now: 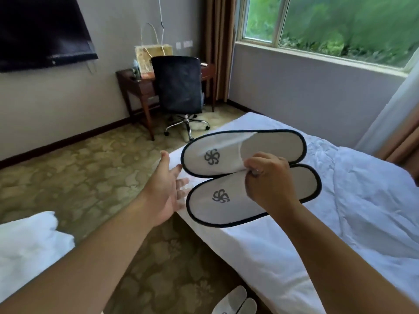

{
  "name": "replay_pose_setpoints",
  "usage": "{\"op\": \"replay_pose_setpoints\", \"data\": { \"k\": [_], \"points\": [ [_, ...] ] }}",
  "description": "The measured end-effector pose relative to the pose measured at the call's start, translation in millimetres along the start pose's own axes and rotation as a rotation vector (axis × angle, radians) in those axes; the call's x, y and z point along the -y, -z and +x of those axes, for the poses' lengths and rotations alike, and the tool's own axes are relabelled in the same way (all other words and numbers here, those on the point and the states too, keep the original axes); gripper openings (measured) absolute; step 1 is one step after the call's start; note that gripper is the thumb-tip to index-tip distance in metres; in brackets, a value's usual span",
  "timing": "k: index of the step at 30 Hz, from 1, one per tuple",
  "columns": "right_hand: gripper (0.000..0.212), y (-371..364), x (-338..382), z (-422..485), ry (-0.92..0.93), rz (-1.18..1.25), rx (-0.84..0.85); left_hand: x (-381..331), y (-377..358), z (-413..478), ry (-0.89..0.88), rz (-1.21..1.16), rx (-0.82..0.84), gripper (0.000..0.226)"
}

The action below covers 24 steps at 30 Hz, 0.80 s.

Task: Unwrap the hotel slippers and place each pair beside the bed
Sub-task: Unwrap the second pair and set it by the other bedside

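Slippers (226, 155), white with dark trim, sit side by side above the bed (328, 223) edge, pinched where they meet by my right hand (268, 180), which hides part of the lower one. My left hand (167, 189), at nine o'clock of them, is spread and relaxed, holding nothing. A second pair (235, 302) lies on the carpet (90, 177) at six o'clock, just beside the bed. At eleven o'clock a black chair (179, 87) stands before the bench (127, 80) with a paper bag (145, 57).
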State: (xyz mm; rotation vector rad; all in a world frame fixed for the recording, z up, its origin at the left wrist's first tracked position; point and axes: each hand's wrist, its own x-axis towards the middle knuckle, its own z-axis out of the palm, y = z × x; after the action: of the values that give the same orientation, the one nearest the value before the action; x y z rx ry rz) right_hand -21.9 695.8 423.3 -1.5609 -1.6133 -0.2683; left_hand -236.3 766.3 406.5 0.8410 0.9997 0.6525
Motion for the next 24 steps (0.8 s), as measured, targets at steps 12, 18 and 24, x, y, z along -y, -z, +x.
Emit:
{"op": "replay_pose_setpoints", "data": {
  "k": [12, 18, 24],
  "points": [
    [0.028, -70, 52, 73, 0.171, 0.097, -0.008, -66, 82, -10, -0.082, -0.048, -0.061, 0.091],
    [0.026, -156, 77, 124, 0.154, 0.064, 0.003, -106, 155, 37, -0.090, -0.134, -0.062, 0.082],
    [0.026, -234, 110, 180, 0.140, 0.044, 0.054, -164, 230, 80, -0.094, -0.122, -0.090, 0.076]
  ]
}}
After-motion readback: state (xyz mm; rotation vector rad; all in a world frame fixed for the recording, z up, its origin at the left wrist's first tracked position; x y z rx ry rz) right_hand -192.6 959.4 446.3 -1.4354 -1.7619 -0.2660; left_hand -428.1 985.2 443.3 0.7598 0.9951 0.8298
